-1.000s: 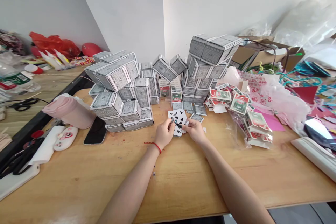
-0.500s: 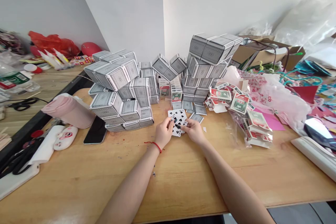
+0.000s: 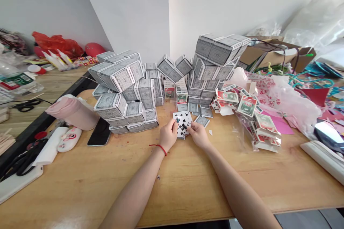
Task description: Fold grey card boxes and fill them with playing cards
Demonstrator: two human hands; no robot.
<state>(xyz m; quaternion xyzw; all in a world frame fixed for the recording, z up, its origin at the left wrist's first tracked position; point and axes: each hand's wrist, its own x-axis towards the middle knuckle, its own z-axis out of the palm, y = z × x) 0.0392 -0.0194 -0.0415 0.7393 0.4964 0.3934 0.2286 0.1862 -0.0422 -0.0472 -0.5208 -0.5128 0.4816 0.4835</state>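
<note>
Several playing cards [image 3: 182,121] with black spade faces are held between my two hands above the wooden table. My left hand [image 3: 169,133] pinches their left edge, with a red string bracelet at its wrist. At the right edge, the fingers of my right hand [image 3: 198,134] are closed on the same cards. Just behind lie loose face-down cards [image 3: 202,121] with grey patterned backs. Blocks folded from such cards form a left stack [image 3: 122,105] and a right stack [image 3: 206,64], and a V-shaped piece [image 3: 174,68] sits between them.
Opened red and green card boxes [image 3: 246,105] and plastic bags [image 3: 292,93] crowd the right side. A black phone [image 3: 99,133], a pink rolled item [image 3: 73,111], a white mouse-shaped item [image 3: 70,139] and scissors [image 3: 29,155] lie to the left. A white case [image 3: 322,159] is at far right.
The held cards have shifted slightly against each other, and a patterned edge now shows below them. Both hands stay in nearly the same place; the whole view has moved a little.
</note>
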